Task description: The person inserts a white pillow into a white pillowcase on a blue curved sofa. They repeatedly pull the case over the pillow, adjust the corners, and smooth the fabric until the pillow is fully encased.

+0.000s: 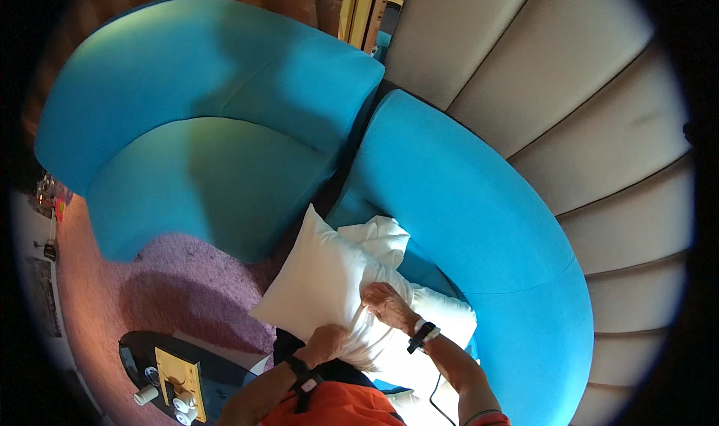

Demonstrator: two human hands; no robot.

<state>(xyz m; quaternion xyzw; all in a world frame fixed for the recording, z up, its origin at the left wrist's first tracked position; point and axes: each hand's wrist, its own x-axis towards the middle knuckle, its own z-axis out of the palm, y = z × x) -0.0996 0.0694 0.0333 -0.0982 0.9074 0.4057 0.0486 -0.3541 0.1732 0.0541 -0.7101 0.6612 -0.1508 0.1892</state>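
Observation:
A white pillow (323, 277) in a white cloth cover lies across the person's front, over the seat of the right blue sofa. My right hand (387, 305) pinches the gathered edge of the cover near its middle. My left hand (327, 343) is at the pillow's lower edge, its fingers partly hidden by the cloth, so its grip is unclear. Behind the pillow lies bunched white fabric (379, 238). More white bedding (446, 313) rests to the right, beside my right wrist.
A curved blue sofa (151, 72) stands at the upper left, another (483, 212) at the right. A padded wall panel (561, 100) rises behind. At lower left, a dark oval table (135, 339) holds a wooden tray (182, 370) and white cups (184, 406). A thin cable (432, 398) hangs near my right forearm.

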